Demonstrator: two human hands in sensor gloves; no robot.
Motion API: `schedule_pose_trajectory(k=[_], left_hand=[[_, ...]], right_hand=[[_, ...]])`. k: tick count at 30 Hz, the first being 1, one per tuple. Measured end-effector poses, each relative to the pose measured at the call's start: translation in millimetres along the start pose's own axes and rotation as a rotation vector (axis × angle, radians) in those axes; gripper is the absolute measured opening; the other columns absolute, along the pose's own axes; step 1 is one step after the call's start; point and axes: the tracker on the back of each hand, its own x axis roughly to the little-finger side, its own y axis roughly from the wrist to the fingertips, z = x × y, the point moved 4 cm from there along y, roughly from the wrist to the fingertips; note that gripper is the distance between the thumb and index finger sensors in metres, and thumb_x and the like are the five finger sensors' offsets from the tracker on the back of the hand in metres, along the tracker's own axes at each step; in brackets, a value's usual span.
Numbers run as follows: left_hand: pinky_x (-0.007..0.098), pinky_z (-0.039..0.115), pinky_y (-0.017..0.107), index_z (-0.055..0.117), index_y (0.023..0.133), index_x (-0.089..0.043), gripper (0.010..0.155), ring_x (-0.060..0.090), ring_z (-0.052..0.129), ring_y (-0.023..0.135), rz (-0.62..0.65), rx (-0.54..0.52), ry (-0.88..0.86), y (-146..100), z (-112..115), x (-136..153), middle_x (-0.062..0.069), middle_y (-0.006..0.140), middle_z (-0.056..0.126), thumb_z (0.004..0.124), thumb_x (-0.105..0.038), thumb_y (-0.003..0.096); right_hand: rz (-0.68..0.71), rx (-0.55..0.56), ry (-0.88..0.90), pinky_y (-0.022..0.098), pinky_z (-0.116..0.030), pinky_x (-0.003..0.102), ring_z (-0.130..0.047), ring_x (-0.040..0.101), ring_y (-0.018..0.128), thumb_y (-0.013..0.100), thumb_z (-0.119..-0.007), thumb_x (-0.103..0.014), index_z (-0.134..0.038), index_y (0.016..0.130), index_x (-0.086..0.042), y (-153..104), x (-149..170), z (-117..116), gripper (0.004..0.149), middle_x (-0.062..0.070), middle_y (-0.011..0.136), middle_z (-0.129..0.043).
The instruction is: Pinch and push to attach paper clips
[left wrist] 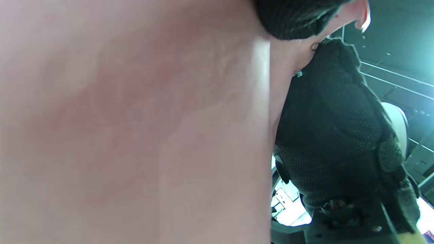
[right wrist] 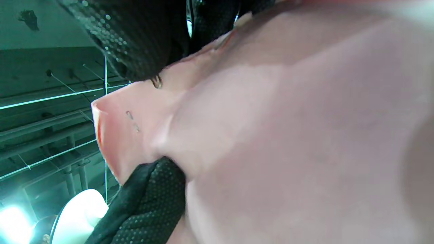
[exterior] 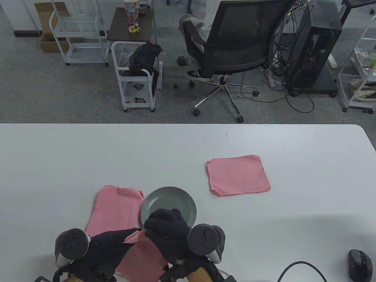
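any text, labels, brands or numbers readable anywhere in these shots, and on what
No text reads in any view.
The printed cup on the side table far back has colourful artwork, too small and blurred to read.
The tracker buttons on the left hand and right hand show no legible marks.
The pink sheets, plate and mouse carry no visible lettering.
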Motion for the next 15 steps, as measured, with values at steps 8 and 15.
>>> schedule_pose_trajectory(k=[8,15], left_hand=[[0.047,0.077,0.064,0.086,0.087,-0.033,0.043,0.015,0.106,0.059,-0.006,0.009,-0.036,0,1,3,-0.005,0.068,0.102,0.076,-0.046,0.0466],[0.047,0.077,0.065,0.086,0.087,-0.032,0.044,0.016,0.106,0.059,-0.018,0.027,-0.028,1,4,5,-0.005,0.068,0.102,0.076,-0.046,0.0469]], right_hand=[[-0.012,-0.030,-0.014,0.069,-0.036,0.072,-0.063,0.042,0.093,0.048,-0.080,-0.039,-0.078,0.085,-0.026,0,1,-2,0.039,0.007,0.097,-0.069],[0.039,0.042,-0.073,0.072,-0.032,0.070,-0.058,0.040,0.096,0.050,-0.078,-0.042,-0.074,0.088,-0.030,-3,-11,8,0.040,0.005,0.101,-0.062]])
